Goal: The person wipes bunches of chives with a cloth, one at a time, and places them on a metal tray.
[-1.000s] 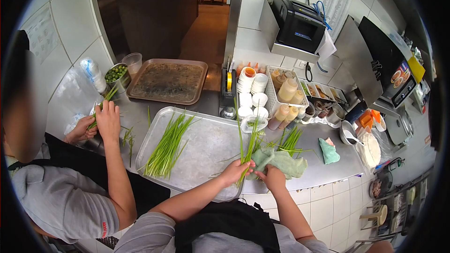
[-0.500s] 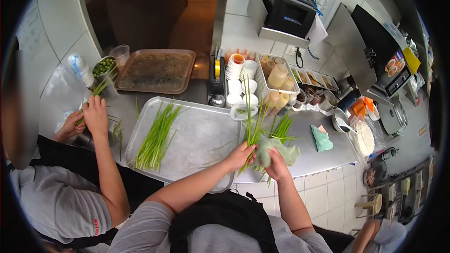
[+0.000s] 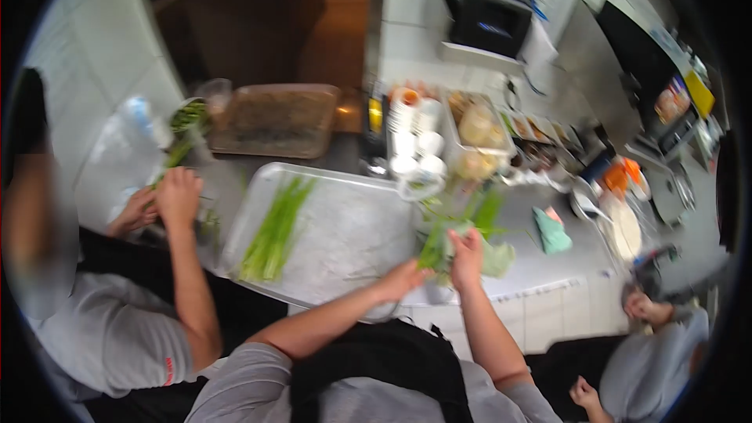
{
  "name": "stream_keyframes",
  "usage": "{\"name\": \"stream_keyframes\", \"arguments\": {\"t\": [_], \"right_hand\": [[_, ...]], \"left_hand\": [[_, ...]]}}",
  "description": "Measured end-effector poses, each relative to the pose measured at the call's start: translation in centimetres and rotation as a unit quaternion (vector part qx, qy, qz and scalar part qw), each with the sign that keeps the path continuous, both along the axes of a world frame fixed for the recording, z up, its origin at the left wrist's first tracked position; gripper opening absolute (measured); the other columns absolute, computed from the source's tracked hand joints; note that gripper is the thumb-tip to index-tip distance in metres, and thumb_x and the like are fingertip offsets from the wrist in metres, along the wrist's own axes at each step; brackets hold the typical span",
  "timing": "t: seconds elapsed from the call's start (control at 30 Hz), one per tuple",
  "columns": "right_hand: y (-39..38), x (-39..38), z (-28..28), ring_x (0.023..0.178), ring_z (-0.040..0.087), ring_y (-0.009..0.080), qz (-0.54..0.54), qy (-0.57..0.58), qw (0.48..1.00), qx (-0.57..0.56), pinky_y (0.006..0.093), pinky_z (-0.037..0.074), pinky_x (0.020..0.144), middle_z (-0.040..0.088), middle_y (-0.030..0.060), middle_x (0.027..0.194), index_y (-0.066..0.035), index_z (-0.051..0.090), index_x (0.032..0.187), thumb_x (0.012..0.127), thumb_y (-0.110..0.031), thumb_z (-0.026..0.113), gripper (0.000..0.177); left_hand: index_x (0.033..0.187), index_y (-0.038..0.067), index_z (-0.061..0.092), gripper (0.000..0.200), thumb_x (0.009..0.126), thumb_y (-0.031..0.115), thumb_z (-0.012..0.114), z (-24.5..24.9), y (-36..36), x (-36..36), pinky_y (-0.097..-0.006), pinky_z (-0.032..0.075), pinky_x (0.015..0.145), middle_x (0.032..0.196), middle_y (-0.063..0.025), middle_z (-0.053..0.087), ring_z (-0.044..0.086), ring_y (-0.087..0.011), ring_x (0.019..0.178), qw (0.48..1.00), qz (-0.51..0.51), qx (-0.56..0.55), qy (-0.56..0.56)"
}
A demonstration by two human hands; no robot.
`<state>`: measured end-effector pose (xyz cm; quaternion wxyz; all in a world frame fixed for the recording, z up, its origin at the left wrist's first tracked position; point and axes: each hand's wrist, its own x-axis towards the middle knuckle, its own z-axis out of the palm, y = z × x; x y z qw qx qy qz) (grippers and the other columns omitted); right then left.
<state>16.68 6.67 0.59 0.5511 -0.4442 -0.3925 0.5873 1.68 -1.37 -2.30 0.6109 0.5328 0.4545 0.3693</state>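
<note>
My left hand (image 3: 401,280) is closed around the lower ends of some long green chive-like stalks (image 3: 432,252), at the tray's right edge. A pale green cloth (image 3: 497,260) is bunched in my closed right hand (image 3: 465,254), pressed against the stalks. More green stalks (image 3: 487,211) lie on the counter just beyond my hands. To the left, a bunch of the same stalks (image 3: 274,235) rests on a large metal tray (image 3: 352,223). Motion blur softens the fingers and stalk tips.
At left, a co-worker's hands (image 3: 168,200) hold green stalks by a container of greens (image 3: 188,117). A brown tray (image 3: 274,121), white cups (image 3: 403,145) and a sauce bin (image 3: 478,129) line the back. A folded green cloth (image 3: 553,231) lies right. Another person (image 3: 654,352) stands at lower right.
My right hand has risen slightly with the cloth, and the stalks in my left hand no longer stand tall. The view has shifted a little, and the person at right has come further into view.
</note>
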Motion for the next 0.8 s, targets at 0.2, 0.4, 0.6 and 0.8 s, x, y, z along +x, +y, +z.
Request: {"name": "stream_keyframes", "arguments": {"t": [0.2,0.4,0.6,0.8], "right_hand": [[2.2,2.5,0.9,0.087,0.062,0.0201,0.041,0.161,0.986,0.004,0.0375,0.054,0.076,0.063,0.006,0.102,-0.01,0.052,0.109,0.092,-0.014,0.058,0.018],[2.2,5.7,1.1,0.092,0.06,0.023,0.142,0.452,0.872,-0.125,0.0384,0.051,0.081,0.063,0.0067,0.104,-0.009,0.06,0.112,0.097,-0.03,0.048,0.029],[0.0,5.0,0.1,0.09,0.062,0.0224,0.243,0.291,0.918,-0.121,0.035,0.053,0.078,0.063,0.0095,0.106,-0.007,0.057,0.115,0.094,-0.032,0.055,0.032],[-2.1,6.1,2.2,0.116,0.047,0.0206,0.324,-0.052,0.944,-0.027,0.0309,0.039,0.098,0.048,0.0115,0.13,-0.001,0.038,0.134,0.092,-0.022,0.058,0.051]], "left_hand": [[0.116,0.009,0.054,0.028,0.1,0.03,0.045,-1.9,-5.4,-5.6,-0.0213,0.039,0.063,0.074,0.0036,0.046,0.04,-0.0059,0.07,1.0,-0.001,-0.03,0.007],[0.114,0.011,0.057,0.036,0.098,0.041,0.048,3.6,-5.9,-8.4,-0.0228,0.035,0.055,0.067,0.0047,0.036,0.037,-0.0074,0.059,0.975,0.108,-0.128,-0.148],[0.132,0.012,0.049,0.044,0.101,0.041,0.039,7.2,0.7,-0.8,-0.0272,0.037,0.098,0.117,-0.0043,0.052,0.047,-0.0122,0.111,0.982,0.073,-0.006,-0.176],[0.137,0.011,0.042,0.05,0.101,0.045,0.037,4.3,3.4,5.2,-0.0275,0.026,0.108,0.137,-0.0045,0.042,0.036,-0.0148,0.128,0.985,0.129,0.094,-0.061]]}}
